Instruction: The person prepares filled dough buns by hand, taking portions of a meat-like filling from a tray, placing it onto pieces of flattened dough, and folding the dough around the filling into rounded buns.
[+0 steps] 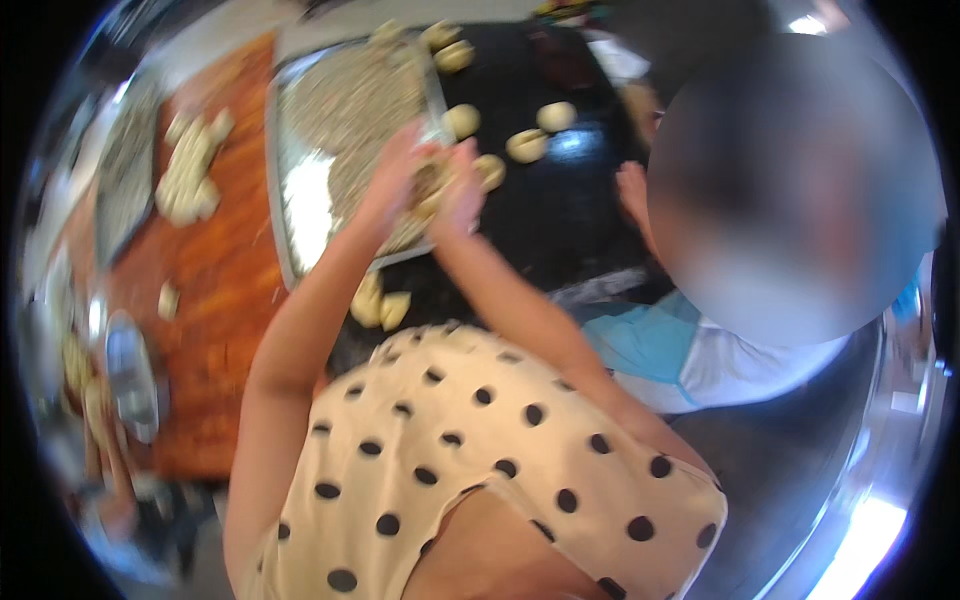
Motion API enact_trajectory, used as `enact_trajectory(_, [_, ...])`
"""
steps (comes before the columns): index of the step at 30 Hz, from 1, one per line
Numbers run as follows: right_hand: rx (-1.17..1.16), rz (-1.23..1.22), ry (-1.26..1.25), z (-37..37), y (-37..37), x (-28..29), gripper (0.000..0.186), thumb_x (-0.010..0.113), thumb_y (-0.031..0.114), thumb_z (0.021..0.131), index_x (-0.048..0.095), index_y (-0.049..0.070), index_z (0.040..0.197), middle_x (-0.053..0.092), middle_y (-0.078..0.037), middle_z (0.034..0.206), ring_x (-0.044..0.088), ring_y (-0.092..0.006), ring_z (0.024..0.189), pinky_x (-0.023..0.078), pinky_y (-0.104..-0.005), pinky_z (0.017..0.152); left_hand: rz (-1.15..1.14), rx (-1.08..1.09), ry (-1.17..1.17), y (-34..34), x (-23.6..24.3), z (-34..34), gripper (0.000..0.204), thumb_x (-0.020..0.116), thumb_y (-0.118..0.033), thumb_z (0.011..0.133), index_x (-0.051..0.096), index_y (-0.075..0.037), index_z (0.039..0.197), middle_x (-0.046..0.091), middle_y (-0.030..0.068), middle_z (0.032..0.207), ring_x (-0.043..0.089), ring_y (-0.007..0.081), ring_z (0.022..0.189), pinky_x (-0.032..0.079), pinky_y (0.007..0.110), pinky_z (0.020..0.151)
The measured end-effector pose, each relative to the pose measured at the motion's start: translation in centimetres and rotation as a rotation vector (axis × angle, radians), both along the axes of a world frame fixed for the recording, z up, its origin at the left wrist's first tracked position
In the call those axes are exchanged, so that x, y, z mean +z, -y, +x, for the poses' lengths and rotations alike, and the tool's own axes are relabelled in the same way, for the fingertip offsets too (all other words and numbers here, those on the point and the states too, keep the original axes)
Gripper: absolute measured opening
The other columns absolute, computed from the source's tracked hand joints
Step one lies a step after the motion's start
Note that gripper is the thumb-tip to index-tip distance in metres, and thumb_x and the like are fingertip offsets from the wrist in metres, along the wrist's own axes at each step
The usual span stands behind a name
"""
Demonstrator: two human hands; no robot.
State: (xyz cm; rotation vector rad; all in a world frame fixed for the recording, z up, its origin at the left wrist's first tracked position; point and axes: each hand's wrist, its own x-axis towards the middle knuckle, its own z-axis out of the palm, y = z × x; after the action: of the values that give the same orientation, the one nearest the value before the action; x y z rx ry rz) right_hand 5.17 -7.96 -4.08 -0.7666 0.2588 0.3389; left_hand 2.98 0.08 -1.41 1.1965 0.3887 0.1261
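Over the right side of a metal tray [275, 200], my left hand [397, 172] and my right hand [459, 200] are cupped around a pale yellow dough piece [430, 182]. Brownish filling or crumbs show on it; motion blur hides the detail, and my fingers partly cover it. A layer of grey-brown crumbly stuff [350, 100] covers much of the tray. Just right of my right hand lies a dough ball [490, 173], and another dough ball [461, 121] sits beyond it. Two dough lumps [380, 303] rest by the tray's near edge.
More dough pieces [527, 146] lie on the black tabletop [540, 220]. At right sits another person in a blue and white top [700, 350], a hand [632, 192] at the table edge. Left, a wooden table [225, 330] bears a dough heap [192, 170], a second tray [128, 170] and an oval container [132, 375].
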Motion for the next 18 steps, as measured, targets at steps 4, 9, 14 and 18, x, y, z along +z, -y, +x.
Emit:
enact_trajectory(4, [-0.165,-0.286,0.434,1.5,0.2,-0.9,0.044,0.039,0.036,0.103,0.063,0.004,0.087,0.066,-0.008,0.094,0.061,-0.0197,0.087,0.047,-0.0301,0.081,-0.599,0.038,0.080,2.2,1.4,-1.4,0.063,0.037,-0.056,0.100,0.054,-0.003,0.131,0.058,0.0118,0.130,0.058,0.0243,0.118,0.046,0.038,0.102])
enact_trajectory(9, [-0.287,-0.783,0.710,-0.9,1.2,3.9,0.026,0.051,0.022,0.100,0.065,0.002,0.109,0.065,-0.011,0.108,0.060,-0.0231,0.106,0.040,-0.0328,0.100,-0.124,0.084,0.101,3.8,2.4,-1.0,0.041,0.042,-0.035,0.104,0.055,-0.003,0.127,0.061,0.0092,0.119,0.060,0.0192,0.107,0.049,0.033,0.092])
enact_trajectory(14, [-0.137,-0.805,0.851,-2.1,2.4,3.3,0.035,0.049,0.026,0.102,0.059,0.003,0.126,0.059,-0.012,0.129,0.053,-0.0236,0.123,0.033,-0.0333,0.110,-0.113,0.018,0.066,2.8,0.7,-1.7,0.044,0.047,-0.042,0.102,0.053,-0.008,0.128,0.060,0.0076,0.118,0.060,0.0184,0.106,0.049,0.032,0.092])
enact_trajectory(18, [0.056,-0.327,0.640,-1.0,4.0,3.6,0.044,0.047,0.035,0.102,0.059,0.001,0.128,0.062,-0.013,0.124,0.053,-0.0200,0.121,0.037,-0.0353,0.105,-0.135,-0.198,-0.084,0.5,1.3,-1.3,0.058,0.048,-0.057,0.097,0.053,-0.011,0.132,0.058,0.0060,0.123,0.057,0.0171,0.109,0.048,0.032,0.093])
